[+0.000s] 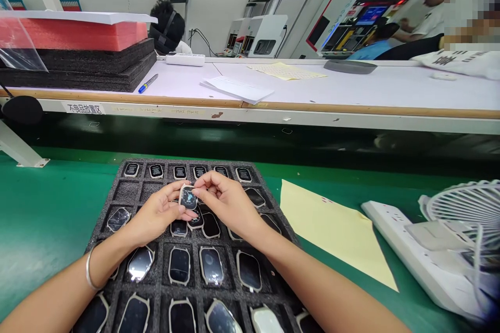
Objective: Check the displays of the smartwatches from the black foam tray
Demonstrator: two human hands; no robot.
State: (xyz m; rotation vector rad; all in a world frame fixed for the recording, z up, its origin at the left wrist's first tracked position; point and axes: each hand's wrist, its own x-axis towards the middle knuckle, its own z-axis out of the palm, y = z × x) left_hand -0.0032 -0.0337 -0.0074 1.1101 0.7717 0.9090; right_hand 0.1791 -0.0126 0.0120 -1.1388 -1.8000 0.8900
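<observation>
My left hand [162,212] grips a smartwatch body [188,197] by its edge, its screen lit and facing me. From the other side, the thumb and fingers of my right hand [224,200] pinch the same watch near its upper right edge. Both hands are over a black foam tray [156,242] whose square pockets hold several strapless watches. In the back row the watches [156,170] show lit text. Nearer ones, such as this watch [179,264], have dark screens. Just under my hands, several watches [211,225] lie close together, partly hidden by my fingers.
A yellow sheet [332,234] lies right of the tray, beside a white power strip [414,260] and a white fan [464,213]. Behind, a raised shelf [297,96] carries foam blocks [78,57], a pen [148,84] and papers [238,88]. Other people sit beyond it.
</observation>
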